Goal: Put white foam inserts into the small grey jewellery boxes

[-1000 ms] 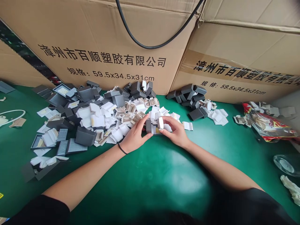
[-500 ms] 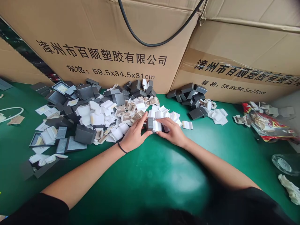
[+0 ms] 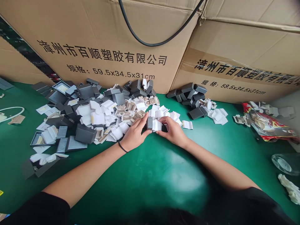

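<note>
My left hand (image 3: 134, 133) and my right hand (image 3: 172, 130) meet over the green table (image 3: 152, 175), both closed round one small dark grey box (image 3: 149, 123). A white foam pad (image 3: 157, 125) sits in the box, with my right fingers pressing on it. Just beyond my hands lies a big heap of white pads and beige inserts (image 3: 122, 114), mixed with more grey boxes and lids (image 3: 85, 133).
Two large printed cardboard cartons (image 3: 105, 40) stand along the back, and a black cable (image 3: 150, 42) hangs across them. A second small pile of grey boxes (image 3: 191, 97) lies at the right. A red printed bag (image 3: 267, 125) and a glass dish (image 3: 284, 162) sit far right.
The white pad was held up above the box by my right fingers; now it lies down in the box. Both hands have stayed in about the same place.
</note>
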Demonstrator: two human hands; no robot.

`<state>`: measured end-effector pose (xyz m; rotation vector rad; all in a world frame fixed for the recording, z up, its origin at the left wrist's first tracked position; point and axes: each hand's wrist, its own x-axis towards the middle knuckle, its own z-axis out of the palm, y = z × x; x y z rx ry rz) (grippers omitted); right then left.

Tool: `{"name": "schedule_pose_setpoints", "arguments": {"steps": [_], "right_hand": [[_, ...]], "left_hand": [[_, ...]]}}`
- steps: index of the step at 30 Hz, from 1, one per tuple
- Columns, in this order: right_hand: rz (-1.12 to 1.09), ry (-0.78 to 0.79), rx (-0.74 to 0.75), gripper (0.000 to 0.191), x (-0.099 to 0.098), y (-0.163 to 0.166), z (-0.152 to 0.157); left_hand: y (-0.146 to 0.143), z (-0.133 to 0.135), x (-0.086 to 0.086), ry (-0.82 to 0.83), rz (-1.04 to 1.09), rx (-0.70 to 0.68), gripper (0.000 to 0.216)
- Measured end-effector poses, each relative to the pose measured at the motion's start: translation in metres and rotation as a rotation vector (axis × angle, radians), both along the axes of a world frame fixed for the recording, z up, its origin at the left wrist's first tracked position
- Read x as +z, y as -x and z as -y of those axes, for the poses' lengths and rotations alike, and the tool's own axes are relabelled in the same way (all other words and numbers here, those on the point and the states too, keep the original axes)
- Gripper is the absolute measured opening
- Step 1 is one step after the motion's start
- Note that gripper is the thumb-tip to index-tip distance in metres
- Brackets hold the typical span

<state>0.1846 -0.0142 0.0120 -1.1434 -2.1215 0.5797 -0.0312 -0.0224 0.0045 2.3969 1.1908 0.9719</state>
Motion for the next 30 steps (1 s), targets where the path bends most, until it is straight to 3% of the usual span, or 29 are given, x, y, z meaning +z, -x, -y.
{"name": "schedule_pose_setpoints", "arguments": {"steps": [7, 17, 22, 30], "right_hand": [[0.145, -0.162, 0.115, 0.017, 0.007, -0.001, 0.002], [0.45, -0.356, 0.154, 0.022, 0.01, -0.004, 0.002], [0.418, -0.387, 0.15, 0.022, 0.005, -0.007, 0.002], [0.331, -0.328, 0.268, 0.026, 0.001, -0.011, -0.006]], "left_hand": [[0.0, 0.0, 0.001, -0.011, 0.005, -0.013, 0.072], [0.0, 0.0, 0.0, 0.02, 0.023, -0.005, 0.071], [0.0, 0.0, 0.0, 0.033, 0.022, 0.006, 0.07], [0.0, 0.0, -0.001, 0.028, 0.024, 0.008, 0.072]]}}
